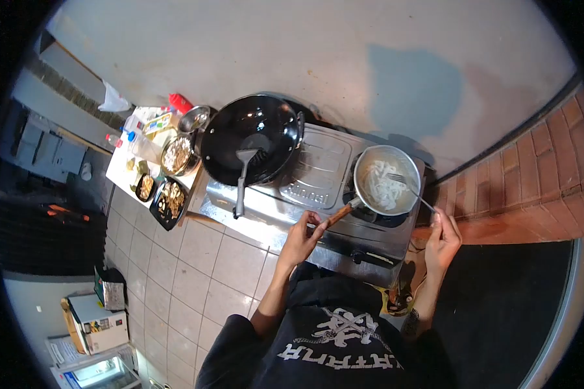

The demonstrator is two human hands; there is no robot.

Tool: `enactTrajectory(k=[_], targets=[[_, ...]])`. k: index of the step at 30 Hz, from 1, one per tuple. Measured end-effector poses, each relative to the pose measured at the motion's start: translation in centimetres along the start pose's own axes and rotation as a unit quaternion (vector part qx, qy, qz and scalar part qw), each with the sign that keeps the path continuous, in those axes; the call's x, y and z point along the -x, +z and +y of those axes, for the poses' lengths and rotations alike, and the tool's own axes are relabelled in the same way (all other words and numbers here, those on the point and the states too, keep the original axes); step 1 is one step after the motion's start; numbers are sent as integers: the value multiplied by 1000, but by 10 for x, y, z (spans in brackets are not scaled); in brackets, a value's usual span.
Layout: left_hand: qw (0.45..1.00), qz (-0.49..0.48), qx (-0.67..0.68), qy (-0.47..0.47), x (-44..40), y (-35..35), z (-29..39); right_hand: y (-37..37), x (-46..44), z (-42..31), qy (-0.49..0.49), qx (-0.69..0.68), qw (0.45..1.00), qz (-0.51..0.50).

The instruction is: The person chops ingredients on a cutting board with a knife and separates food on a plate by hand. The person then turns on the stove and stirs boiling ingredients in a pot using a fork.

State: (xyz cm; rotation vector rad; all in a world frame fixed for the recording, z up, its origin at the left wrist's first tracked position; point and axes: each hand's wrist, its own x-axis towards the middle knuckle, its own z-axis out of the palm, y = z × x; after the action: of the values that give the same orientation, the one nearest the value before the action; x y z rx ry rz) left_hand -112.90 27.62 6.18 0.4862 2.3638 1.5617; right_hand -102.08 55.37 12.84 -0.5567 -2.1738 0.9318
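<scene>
On the right burner of the gas stove point(318, 223) sits a light metal saucepan point(414, 170) holding white noodles point(377, 185) in cloudy liquid. My left hand point(300, 238) is closed around the end of its wooden handle point(342, 212). Pinched in my right hand point(444, 240) is a metal fork point(424, 203), its tines down among the noodles. A large black wok point(224, 139) stands on the stove's left side, with a grey-handled spatula point(242, 178) resting in it, the handle hanging over the front rim.
Left of the stove, a white table point(118, 172) carries a bowl of food point(177, 155), a black dish point(169, 204), a small black bowl point(145, 187), a blue-capped container point(143, 148) and a red bottle point(180, 102). A brick ledge point(512, 175) borders the right; a wall rises behind.
</scene>
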Motion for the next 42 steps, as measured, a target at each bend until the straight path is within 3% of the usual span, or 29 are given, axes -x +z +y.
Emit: enactTrajectory(k=[6,8,11,17,33,39,42], targets=[[991,-16,125,-38,34,-14,-14,36,12,10,67,-139,987,33],[992,-10,121,-36,51,-24,-21,45,15,10,55,-181,981,43],[993,-19,111,-24,76,-43,-33,51,21,-12,126,-241,960,64],[984,-10,168,-65,122,-68,-52,64,49,-33,166,-322,927,95],[990,-39,139,-2,107,-31,-51,11,82,-7,162,-260,937,169],[998,1,49,43,71,-12,-14,-5,54,1,143,-244,955,90],[994,38,-26,95,48,2,-4,-8,31,16,121,-166,979,5]])
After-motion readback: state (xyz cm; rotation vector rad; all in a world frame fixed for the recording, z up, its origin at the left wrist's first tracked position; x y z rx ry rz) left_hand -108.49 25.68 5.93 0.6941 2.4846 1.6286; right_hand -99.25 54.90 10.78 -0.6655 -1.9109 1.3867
